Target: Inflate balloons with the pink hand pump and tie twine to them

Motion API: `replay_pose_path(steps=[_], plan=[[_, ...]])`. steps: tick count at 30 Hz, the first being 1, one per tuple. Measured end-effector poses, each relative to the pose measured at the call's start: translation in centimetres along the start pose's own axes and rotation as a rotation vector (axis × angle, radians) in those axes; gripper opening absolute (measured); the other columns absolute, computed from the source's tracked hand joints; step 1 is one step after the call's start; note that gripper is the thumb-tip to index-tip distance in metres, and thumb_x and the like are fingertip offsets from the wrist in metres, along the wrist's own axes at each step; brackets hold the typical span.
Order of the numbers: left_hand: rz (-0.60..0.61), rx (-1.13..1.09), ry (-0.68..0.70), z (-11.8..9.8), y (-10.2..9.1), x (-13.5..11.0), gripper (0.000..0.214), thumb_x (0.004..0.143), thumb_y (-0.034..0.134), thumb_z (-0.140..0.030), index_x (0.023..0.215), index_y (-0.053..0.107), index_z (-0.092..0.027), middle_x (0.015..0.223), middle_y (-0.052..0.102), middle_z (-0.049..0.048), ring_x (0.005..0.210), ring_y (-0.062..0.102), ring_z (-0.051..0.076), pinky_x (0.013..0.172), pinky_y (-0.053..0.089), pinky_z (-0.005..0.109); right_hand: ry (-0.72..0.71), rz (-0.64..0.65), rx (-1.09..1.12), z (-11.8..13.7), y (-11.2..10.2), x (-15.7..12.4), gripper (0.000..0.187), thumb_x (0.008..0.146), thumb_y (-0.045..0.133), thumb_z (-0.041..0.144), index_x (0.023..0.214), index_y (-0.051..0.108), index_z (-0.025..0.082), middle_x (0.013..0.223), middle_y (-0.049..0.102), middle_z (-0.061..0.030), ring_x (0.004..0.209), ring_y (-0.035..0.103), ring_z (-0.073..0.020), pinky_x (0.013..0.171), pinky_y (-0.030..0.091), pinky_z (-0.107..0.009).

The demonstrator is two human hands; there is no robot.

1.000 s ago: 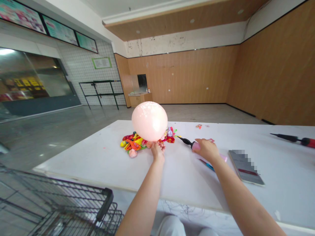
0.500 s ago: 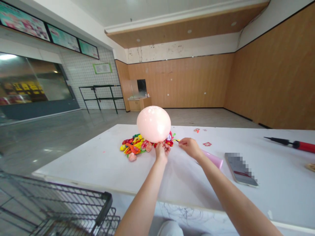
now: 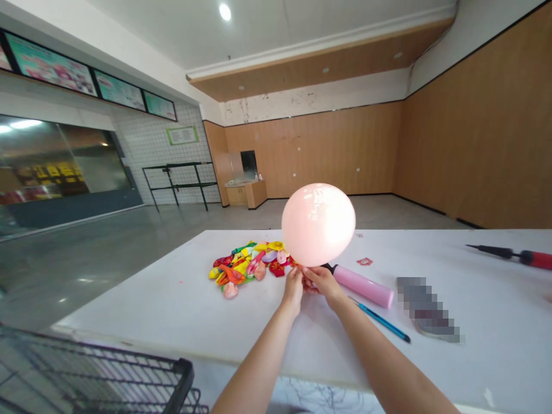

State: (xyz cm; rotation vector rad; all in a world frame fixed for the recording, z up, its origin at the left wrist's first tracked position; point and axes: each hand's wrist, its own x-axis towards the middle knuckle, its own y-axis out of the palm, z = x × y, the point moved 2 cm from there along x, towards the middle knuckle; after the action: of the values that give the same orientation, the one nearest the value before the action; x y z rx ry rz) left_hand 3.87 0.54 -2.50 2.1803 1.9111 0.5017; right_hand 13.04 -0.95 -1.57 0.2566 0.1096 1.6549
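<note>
Left hand (image 3: pixel 294 286) has its fingers pinched in at the base of the pink balloon (image 3: pixel 318 224), right hand (image 3: pixel 324 280) pinching there too, the 2 basically touching. Can't really see the neck, fingers cover it. Balloon's sitting right above them, over the white table (image 3: pixel 142 313). Pile of limp balloons (image 3: pixel 241 264) just left, pink pump (image 3: pixel 364 286) just right, then a blue stick (image 3: pixel 383 323) and phone (image 3: pixel 425 307). Red pump (image 3: pixel 535 259) is way off right.
</note>
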Motion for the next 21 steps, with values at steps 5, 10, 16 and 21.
replay_pose_path(steps=[5, 10, 16, 21], plan=[[-0.034, 0.172, 0.184, 0.1, 0.4, -0.3, 0.033, 0.078, 0.065, -0.042, 0.061, 0.048, -0.019, 0.044, 0.042, -0.0044, 0.039, 0.035, 0.008, 0.039, 0.024, 0.020, -0.021, 0.003, 0.087, 0.9, -0.3, -0.5, 0.043, 0.059, 0.074, 0.058, 0.063, 0.059, 0.018, 0.046, 0.052, 0.0036, 0.044, 0.047, -0.0101, 0.050, 0.039, -0.025], [0.074, 0.196, 0.092, -0.3, 0.9, -0.8, 0.030, 0.083, 0.058, -0.035, 0.059, 0.048, -0.019, 0.040, 0.040, -0.0042, 0.035, 0.031, 0.007, 0.038, 0.020, 0.021, 0.050, 0.101, 0.201, 1.8, -0.5, -1.0, 0.037, 0.056, 0.079, 0.048, 0.069, 0.061, 0.018, 0.049, 0.058, 0.0032, 0.041, 0.050, -0.0114, 0.050, 0.042, -0.027], [0.119, 0.135, -0.002, -0.5, 0.9, -1.3, 0.028, 0.082, 0.058, -0.027, 0.058, 0.046, -0.019, 0.040, 0.040, -0.0045, 0.034, 0.031, 0.006, 0.038, 0.021, 0.020, 0.064, 0.084, 0.222, 1.9, -0.9, -1.1, 0.040, 0.051, 0.083, 0.045, 0.071, 0.064, 0.017, 0.055, 0.063, 0.0014, 0.045, 0.052, -0.0119, 0.054, 0.044, -0.029], [0.195, 0.130, -0.050, -0.8, 1.2, -1.8, 0.028, 0.081, 0.060, -0.033, 0.061, 0.047, -0.019, 0.041, 0.040, -0.0049, 0.034, 0.031, 0.007, 0.037, 0.019, 0.020, 0.053, 0.007, 0.235, 2.0, -1.4, -1.0, 0.039, 0.050, 0.084, 0.045, 0.068, 0.063, 0.016, 0.058, 0.063, 0.0009, 0.055, 0.054, -0.0125, 0.061, 0.043, -0.029]])
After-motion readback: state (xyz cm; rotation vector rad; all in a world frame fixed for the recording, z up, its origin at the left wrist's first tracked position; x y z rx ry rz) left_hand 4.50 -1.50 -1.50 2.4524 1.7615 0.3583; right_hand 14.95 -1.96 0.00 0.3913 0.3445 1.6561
